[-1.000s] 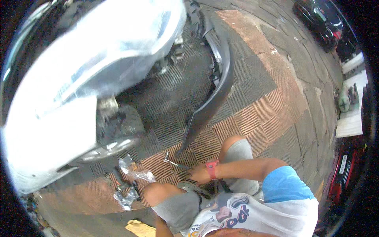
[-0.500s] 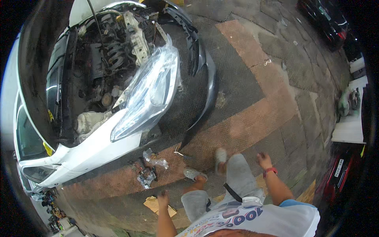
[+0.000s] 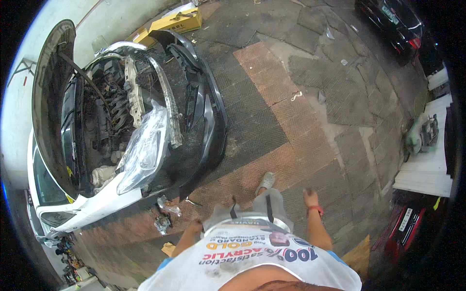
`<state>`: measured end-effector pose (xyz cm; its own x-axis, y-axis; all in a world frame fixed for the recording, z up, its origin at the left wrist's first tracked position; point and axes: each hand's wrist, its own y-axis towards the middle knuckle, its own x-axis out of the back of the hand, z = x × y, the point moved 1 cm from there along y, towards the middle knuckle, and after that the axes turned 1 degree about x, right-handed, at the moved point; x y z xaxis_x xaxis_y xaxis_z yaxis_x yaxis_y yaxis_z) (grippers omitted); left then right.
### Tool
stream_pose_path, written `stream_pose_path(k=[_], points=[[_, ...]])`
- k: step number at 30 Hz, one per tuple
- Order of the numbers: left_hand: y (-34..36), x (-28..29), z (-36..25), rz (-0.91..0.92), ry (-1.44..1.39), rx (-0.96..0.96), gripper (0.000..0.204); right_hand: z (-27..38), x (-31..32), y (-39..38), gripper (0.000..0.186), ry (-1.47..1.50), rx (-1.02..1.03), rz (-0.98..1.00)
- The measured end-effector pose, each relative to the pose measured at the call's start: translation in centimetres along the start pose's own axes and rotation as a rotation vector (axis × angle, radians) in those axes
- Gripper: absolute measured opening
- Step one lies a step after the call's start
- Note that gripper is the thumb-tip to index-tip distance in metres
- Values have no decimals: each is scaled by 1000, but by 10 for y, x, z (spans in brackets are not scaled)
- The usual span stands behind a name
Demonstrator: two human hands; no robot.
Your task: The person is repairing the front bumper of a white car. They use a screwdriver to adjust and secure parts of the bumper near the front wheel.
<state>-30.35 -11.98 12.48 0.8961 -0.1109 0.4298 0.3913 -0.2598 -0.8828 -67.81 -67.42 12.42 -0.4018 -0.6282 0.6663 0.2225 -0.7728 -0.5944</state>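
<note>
My left hand hangs by my left hip, small and blurred, its fingers hard to make out. Out at my right side is my right hand, a red band round its wrist; its fingers look loosely apart, with nothing seen in them. Neither hand touches anything around. To the left stands a white car with its hood up and engine bay bare. A headlight wrapped in clear plastic sits at its front corner. Beside the car's front is a dark bumper, apart from the body.
Loose parts with clear plastic lie on the floor left of me, near a brown piece of cardboard. Yellow boxes are by the far wall. A black car stands far right; a red panel is nearer at right.
My view has shifted, so the car now sits farther left and more of the far wall shows. I have stepped forward and right; both arms stay low at my sides.
</note>
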Motion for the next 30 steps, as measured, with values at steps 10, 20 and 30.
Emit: stream_pose_path(k=[10,20,30], points=[[33,220,-299,-631,-528,-91,36,356,123,164,48,65,426,93],[239,227,-315,-193,-348,101,40,393,167,409,49,-118,235,-11],[333,561,-405,-621,-858,164,36,436,153,450,41,-566,-183,370]])
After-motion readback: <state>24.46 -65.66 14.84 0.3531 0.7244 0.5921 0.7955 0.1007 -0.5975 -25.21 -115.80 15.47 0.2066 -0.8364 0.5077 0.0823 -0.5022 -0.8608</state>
